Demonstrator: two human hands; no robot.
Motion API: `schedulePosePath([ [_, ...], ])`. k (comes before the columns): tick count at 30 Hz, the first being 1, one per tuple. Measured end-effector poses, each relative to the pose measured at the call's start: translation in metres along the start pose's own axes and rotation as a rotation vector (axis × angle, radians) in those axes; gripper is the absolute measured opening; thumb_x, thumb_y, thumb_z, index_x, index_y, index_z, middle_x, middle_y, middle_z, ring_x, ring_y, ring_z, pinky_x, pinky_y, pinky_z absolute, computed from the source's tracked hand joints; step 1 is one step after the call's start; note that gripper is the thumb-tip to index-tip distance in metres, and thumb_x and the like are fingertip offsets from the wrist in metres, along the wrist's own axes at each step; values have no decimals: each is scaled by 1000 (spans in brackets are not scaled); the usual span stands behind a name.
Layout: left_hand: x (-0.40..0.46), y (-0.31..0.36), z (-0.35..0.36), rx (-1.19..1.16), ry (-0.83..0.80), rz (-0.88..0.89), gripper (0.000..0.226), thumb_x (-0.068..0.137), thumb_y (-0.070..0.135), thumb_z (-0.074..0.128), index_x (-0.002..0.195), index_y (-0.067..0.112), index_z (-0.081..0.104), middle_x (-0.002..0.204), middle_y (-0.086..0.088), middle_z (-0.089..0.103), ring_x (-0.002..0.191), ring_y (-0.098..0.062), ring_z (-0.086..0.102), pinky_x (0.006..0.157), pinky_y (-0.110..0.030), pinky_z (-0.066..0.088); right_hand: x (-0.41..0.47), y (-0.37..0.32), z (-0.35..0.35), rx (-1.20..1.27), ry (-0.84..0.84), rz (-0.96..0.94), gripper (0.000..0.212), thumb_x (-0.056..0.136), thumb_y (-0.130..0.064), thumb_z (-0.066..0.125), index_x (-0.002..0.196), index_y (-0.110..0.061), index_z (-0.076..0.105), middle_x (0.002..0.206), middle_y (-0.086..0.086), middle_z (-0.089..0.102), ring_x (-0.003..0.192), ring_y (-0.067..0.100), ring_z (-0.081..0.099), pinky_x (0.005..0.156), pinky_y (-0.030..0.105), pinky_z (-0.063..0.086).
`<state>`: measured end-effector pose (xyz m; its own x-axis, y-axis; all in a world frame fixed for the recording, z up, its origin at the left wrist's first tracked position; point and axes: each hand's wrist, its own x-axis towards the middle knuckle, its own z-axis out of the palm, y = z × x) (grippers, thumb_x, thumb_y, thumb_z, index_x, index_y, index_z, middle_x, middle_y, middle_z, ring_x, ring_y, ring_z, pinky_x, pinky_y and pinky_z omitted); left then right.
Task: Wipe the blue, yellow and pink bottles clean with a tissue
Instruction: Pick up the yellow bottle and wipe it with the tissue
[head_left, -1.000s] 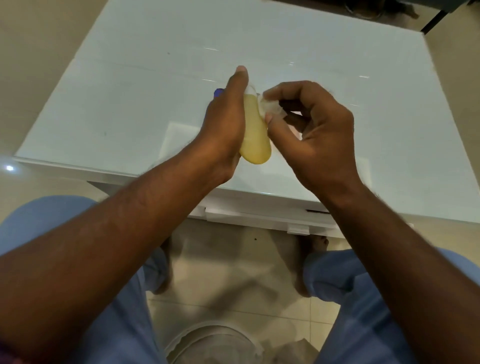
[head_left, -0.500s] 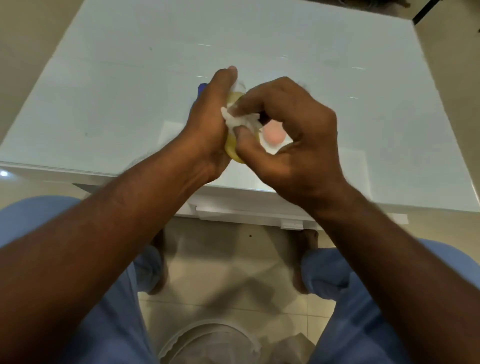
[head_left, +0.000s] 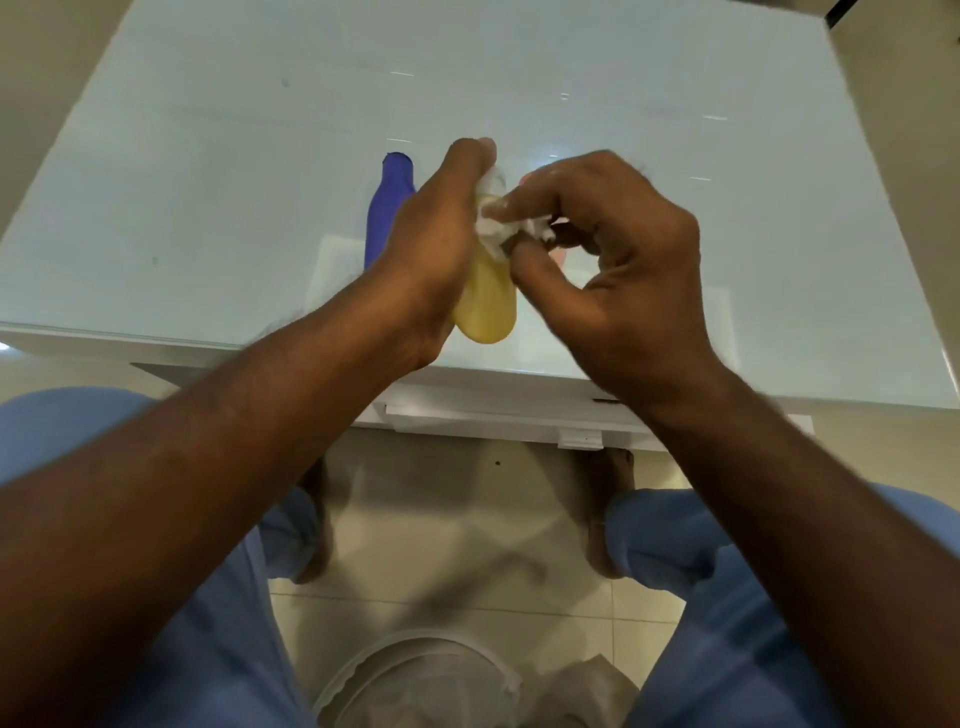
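My left hand (head_left: 436, 244) grips the yellow bottle (head_left: 488, 301) above the table's near edge, its clear cap end pointing away from me. My right hand (head_left: 618, 270) pinches a crumpled white tissue (head_left: 501, 228) between thumb and fingers and presses it against the bottle's upper part. The blue bottle (head_left: 384, 213) lies on the table just left of my left hand. Only slivers of the pink bottle (head_left: 558, 254) show behind my right hand.
The white glass table (head_left: 208, 156) stretches away in front of me. Its near edge (head_left: 156, 340) runs under my forearms. Below, between my knees in blue trousers, a white bin (head_left: 415, 680) with crumpled paper stands on the tiled floor.
My right hand brought the tissue onto the yellow bottle and keeps rubbing along its upper part. The blue bottle now shows more fully left of my left hand.
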<state>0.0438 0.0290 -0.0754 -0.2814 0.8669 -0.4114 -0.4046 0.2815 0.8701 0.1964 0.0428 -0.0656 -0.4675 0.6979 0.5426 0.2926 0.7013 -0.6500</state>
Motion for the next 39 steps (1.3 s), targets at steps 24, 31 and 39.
schedulePosePath([
  [24,-2,-3,2,-151,-71,-95,80,86,47,65,151,10,38,126,-33,61,117,-44,67,95,-58,57,0,3,7,104,64,154,16,88,6,73,98,-4,79,97,0,74,92,15,73,85,33,64],
  [31,-3,6,-1,-259,-158,-141,61,101,49,50,130,-4,59,129,-31,62,117,-36,69,91,-43,61,-2,-5,8,33,-34,-14,16,86,2,74,98,-6,81,100,8,75,95,26,72,82,41,60],
  [39,-14,13,4,-325,-271,-129,49,101,45,47,106,1,68,97,-14,70,85,-23,73,72,-30,60,0,-5,8,71,10,41,18,86,4,73,100,-3,81,102,10,73,95,22,72,81,41,62],
])
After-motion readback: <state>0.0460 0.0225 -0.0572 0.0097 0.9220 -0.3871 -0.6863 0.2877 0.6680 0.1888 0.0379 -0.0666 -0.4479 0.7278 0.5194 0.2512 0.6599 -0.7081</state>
